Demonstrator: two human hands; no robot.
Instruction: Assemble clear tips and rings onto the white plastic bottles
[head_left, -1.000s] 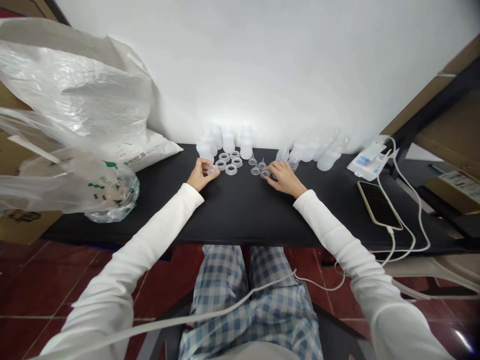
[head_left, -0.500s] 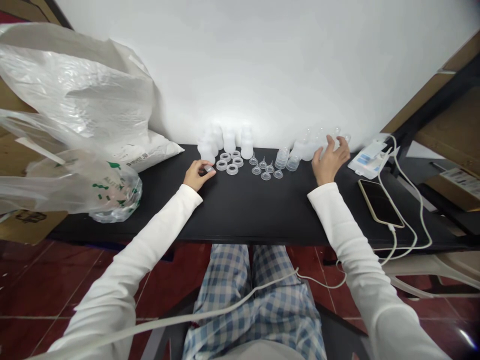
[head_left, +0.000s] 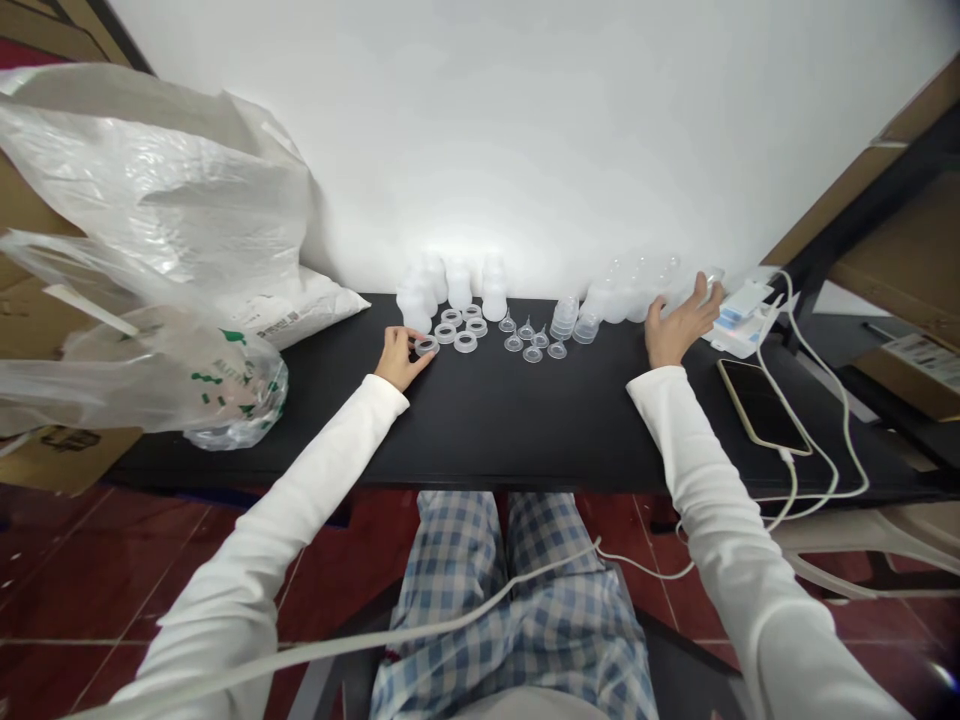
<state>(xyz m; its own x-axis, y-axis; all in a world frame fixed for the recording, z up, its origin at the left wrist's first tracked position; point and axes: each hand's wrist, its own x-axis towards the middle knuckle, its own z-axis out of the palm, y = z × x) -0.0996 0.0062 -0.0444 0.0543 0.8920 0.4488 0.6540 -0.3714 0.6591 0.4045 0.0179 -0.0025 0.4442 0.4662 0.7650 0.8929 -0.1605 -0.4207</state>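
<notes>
My left hand (head_left: pixel 397 356) pinches a clear plastic ring (head_left: pixel 427 346) against the black table (head_left: pixel 487 420), just left of several more rings (head_left: pixel 461 330). Behind these stand white bottles (head_left: pixel 457 284). A few clear nipples (head_left: pixel 529 341) and a stack of clear caps (head_left: pixel 564 315) sit in the middle. My right hand (head_left: pixel 677 325) reaches to the far right, its fingers curled round the rightmost of several clear bottles (head_left: pixel 628 292) lying by the wall; that bottle (head_left: pixel 709 276) shows only past my fingertips.
Large plastic bags (head_left: pixel 150 250) fill the table's left end. A phone (head_left: pixel 761 405) lies at the right with white cables (head_left: pixel 825 440) looping round it, and a white box (head_left: pixel 742 308) sits right beside my right hand. Cardboard boxes stand on a shelf at far right.
My right hand left the nipples, swung right and closed on the rightmost clear bottle. My left hand stayed by the rings, lowering its ring to the table.
</notes>
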